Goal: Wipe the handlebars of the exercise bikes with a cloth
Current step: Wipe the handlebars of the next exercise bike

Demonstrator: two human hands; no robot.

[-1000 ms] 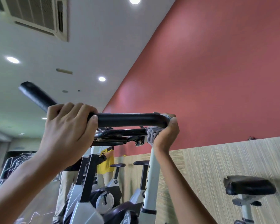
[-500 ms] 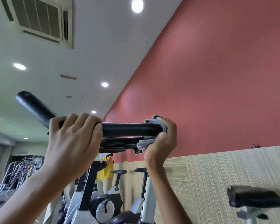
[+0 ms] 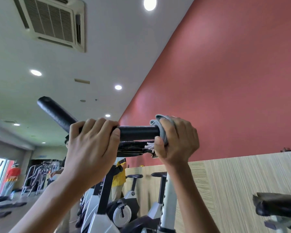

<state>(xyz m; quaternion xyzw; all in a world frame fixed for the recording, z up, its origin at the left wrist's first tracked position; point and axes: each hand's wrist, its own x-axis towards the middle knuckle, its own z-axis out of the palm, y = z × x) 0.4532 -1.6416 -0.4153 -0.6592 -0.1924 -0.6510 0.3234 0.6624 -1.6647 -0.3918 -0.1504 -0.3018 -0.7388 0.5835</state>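
**Wiping one handlebar, with more bikes waiting**

You are working on the black handlebar of the nearest bike, and it is sitting high in front of you. Your right hand is closing its grip fully around the grey cloth, with fingers and thumb curling the cloth tight round the bar's right-hand stretch. Your left hand is gripping the bare bar at the bend and carrying no cloth, so it seems to be steadying the bike.

A short length of bar is showing uncovered between your hands, and I cannot tell whether it is clean. By my reading you are partway through this bar. The raised left end, the patch under your left hand and whatever your right hand is hiding are probably left to do.

Other bikes are standing in a row beyond. Nothing is showing whether their bars are wiped, so treat them as remaining work.
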